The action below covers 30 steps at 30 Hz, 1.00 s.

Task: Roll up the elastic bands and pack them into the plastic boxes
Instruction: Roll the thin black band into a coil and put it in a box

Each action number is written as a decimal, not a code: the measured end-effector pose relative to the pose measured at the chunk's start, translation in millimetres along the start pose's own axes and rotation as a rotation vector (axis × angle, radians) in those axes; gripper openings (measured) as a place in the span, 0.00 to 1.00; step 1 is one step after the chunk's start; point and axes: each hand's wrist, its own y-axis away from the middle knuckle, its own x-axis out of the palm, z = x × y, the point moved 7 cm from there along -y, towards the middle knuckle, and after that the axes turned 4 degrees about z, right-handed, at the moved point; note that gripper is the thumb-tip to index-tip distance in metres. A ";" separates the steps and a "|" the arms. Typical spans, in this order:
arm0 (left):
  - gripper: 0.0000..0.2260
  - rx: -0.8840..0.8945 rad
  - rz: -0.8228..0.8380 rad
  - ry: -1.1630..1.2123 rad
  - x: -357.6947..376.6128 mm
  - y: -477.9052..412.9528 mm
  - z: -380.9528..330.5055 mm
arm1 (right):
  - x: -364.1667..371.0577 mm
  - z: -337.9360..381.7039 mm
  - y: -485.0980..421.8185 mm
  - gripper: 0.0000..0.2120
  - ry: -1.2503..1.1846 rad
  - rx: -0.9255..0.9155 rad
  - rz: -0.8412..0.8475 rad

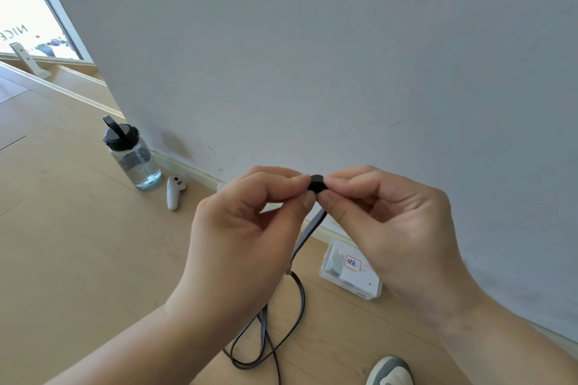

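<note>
- I see the left hand (250, 228) and the right hand (391, 222) both pinching the black rolled end of the elastic band (317, 186), up-left of the plastic box (350, 272).
- Its loose tail (312, 226) hangs left of the box.

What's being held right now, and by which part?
The left hand and right hand pinch the black elastic band at its small rolled-up end; the rest hangs to the floor.

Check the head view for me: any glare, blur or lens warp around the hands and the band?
Head view, centre: even daylight, no glare on the left hand, the right hand or the elastic band they pinch, all fairly sharp; head view, upper left: the window is blown out white; head view, edges: wide-angle bending, the wall leans; the plastic box label looks soft.
</note>
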 end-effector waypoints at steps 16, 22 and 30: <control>0.10 0.236 0.076 -0.322 -10.3 -8.1 -25.2 | 2.6 11.4 2.0 0.08 0.214 -0.134 -0.001; 0.11 0.042 0.054 -0.057 -12.3 -5.4 -18.1 | 4.6 15.0 1.4 0.09 -0.016 -0.036 -0.023; 0.07 0.110 0.134 -0.270 -3.1 -7.8 -27.7 | 3.6 21.3 -1.7 0.10 0.291 -0.161 0.025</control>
